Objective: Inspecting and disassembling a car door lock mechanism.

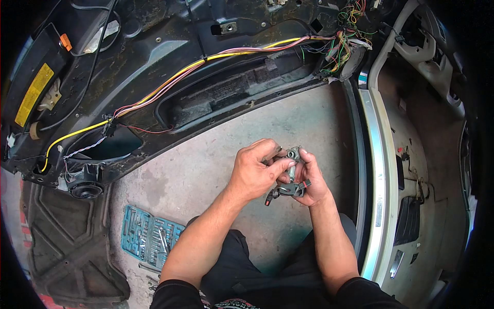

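My left hand (253,174) and my right hand (315,181) meet in front of me, above my knees. Between them is a metal lock cylinder (293,154), held upright with a round opening at its upper end. Black-headed keys (291,190) with red marks hang at its lower end, below my fingers. My left thumb and fingers pinch around the cylinder's upper part. From the other side, the curled fingers and thumb of my right hand support it. Part of the cylinder is hidden behind my fingers.
An opened car door (149,67) with yellow and pink wiring (198,63) spans the far left. On the floor at left lie a blue socket set case (138,232) and a dark trim panel (69,242). The car's door sill (378,190) runs along my right.
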The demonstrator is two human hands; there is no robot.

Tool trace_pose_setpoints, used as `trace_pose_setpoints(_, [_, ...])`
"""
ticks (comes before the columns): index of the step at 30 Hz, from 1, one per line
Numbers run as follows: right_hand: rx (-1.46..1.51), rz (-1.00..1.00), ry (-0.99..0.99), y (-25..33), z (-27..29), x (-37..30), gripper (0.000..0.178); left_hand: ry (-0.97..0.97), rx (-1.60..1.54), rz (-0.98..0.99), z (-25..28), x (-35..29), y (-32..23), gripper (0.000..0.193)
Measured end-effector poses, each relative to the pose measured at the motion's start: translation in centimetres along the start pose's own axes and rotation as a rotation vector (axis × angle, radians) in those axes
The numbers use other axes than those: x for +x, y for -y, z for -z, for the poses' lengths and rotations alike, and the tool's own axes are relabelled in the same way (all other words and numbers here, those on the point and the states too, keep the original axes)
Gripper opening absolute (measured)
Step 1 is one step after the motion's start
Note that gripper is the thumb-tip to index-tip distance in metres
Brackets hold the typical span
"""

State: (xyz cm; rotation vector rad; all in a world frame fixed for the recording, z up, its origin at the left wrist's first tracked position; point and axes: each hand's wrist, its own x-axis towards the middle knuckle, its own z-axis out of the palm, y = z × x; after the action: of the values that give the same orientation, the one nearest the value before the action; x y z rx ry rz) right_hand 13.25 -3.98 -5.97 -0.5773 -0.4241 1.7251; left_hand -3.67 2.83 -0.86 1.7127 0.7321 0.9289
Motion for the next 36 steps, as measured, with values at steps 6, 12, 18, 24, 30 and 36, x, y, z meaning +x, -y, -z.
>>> trace_pose_setpoints(6, [-0.006,0.011,-0.02,0.0,-0.5,-0.2,0.055,0.012,-0.2,0.127,-0.2,0.0,-2.3,0.014])
trace_pose_setpoints(12, [0.024,-0.01,0.02,-0.2,0.2,0.1,0.055,-0.004,-0.016,-0.014,0.1,0.1,-1.5,0.016])
trace_pose_setpoints(18, [-0.019,-0.059,0.023,-0.8,1.1,0.4,0.066,-0.007,0.018,-0.074,0.0,0.1,0.3,0.017])
trace_pose_setpoints(24, [-0.07,-0.074,-0.004,-0.5,1.8,0.1,0.066,-0.031,0.086,-0.08,-0.4,0.1,-0.8,0.023])
trace_pose_setpoints(30, [-0.035,-0.031,-0.039,0.0,-0.1,0.0,0.051,-0.054,0.053,-0.126,-0.2,0.1,-0.4,0.026])
trace_pose_setpoints(36, [-0.026,-0.005,-0.013,-0.2,0.0,0.0,0.05,0.005,0.024,-0.076,0.1,0.0,-1.0,0.026])
